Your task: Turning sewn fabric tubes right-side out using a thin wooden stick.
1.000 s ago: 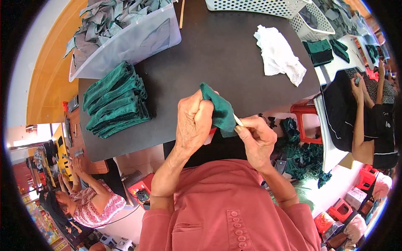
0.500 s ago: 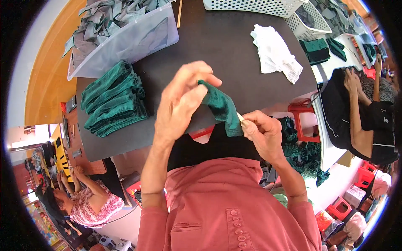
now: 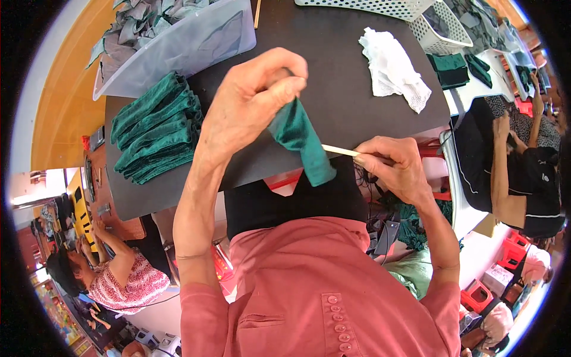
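Observation:
A narrow strip of dark green velvet (image 3: 303,143) hangs from my left hand (image 3: 238,104), its top end pinched between thumb and fingers. My right hand (image 3: 398,166) is closed round a thin pale stick (image 3: 341,150). The tip of the stick meets the right edge of the velvet; whether it sits inside a fold, I cannot tell. Left of my left hand lies a pile of folded green velvet pieces (image 3: 157,131) on the dark table (image 3: 333,65).
A translucent bin (image 3: 196,50) full of grey-green fabric pieces stands at the far left. Crumpled white cloth (image 3: 392,68) lies at the right, near perforated white baskets (image 3: 440,33). Co-workers sit at the left (image 3: 128,285) and right (image 3: 505,160). Green fabric (image 3: 410,226) is heaped below the table's right side.
My left hand has moved up and left with the velvet, which hangs straighter. My right hand has moved right and slightly up, and more of the stick now shows outside the cloth.

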`<state>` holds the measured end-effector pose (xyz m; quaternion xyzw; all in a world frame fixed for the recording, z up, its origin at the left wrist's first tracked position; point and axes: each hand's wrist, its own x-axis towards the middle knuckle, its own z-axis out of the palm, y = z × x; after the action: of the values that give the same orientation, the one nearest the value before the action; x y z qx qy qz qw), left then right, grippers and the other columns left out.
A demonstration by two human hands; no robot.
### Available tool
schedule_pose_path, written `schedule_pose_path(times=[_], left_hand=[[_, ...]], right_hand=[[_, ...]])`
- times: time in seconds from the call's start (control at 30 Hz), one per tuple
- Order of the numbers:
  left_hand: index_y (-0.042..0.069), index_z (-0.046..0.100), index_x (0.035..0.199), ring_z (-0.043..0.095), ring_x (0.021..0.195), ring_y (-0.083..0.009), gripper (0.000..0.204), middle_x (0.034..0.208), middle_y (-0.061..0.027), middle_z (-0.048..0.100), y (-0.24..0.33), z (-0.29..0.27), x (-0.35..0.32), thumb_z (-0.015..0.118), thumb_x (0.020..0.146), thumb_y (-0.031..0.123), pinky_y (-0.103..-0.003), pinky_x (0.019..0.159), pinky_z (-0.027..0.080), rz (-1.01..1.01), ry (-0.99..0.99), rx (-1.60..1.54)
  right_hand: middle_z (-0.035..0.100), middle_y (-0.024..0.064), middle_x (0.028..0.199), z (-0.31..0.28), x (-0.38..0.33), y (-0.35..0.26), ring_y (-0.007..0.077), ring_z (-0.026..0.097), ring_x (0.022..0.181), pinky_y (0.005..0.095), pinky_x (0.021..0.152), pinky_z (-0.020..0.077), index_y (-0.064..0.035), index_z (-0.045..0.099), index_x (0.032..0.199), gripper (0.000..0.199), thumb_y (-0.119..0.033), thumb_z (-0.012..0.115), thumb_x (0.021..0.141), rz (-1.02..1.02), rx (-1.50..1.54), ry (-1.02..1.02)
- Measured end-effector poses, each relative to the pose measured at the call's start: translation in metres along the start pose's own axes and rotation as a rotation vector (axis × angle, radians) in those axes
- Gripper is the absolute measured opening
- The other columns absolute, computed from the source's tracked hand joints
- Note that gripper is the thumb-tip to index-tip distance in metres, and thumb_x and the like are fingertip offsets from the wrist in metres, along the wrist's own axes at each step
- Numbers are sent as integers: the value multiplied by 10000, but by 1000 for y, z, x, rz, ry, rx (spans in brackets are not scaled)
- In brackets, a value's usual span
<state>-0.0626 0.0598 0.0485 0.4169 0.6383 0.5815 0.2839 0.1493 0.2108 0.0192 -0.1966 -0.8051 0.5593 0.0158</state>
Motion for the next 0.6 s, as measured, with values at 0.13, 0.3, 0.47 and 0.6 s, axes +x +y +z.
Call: schedule_pose_path(times=[0.13, 0.3, 0.47, 0.6], left_hand=[[54, 584, 919, 509, 641, -33, 80, 690, 23, 553, 2, 14, 14, 584, 871, 118, -180, 554, 369, -87, -240, -60], [71, 605, 932, 544, 668, -36, 96, 727, 24, 576, -16, 12, 25, 597, 880, 151, -168, 573, 377, -38, -260, -137], [70, 609, 922, 560, 676, -57, 92, 763, 24, 571, -26, 8, 22, 611, 872, 147, -184, 607, 405, -93, -200, -149], [62, 606, 928, 575, 682, -71, 94, 802, 16, 566, -27, 1, 22, 609, 868, 134, -197, 634, 428, -109, -136, -236]], right_hand=[[541, 43, 633, -7, 13, -9, 107, 473, 514, 264, 456, 364, -6, 648, 856, 106, -31, 678, 757, -449, -212, 78], [522, 65, 625, -15, 23, 3, 176, 492, 486, 286, 444, 376, -27, 652, 887, 169, -22, 691, 723, -543, -306, 126], [511, 61, 620, -11, 23, 8, 191, 510, 490, 305, 446, 401, -37, 649, 900, 166, -54, 687, 739, -630, -425, 112], [495, 55, 618, -8, 23, 8, 214, 525, 505, 317, 447, 416, -50, 640, 878, 148, -94, 688, 745, -603, -459, 90]])
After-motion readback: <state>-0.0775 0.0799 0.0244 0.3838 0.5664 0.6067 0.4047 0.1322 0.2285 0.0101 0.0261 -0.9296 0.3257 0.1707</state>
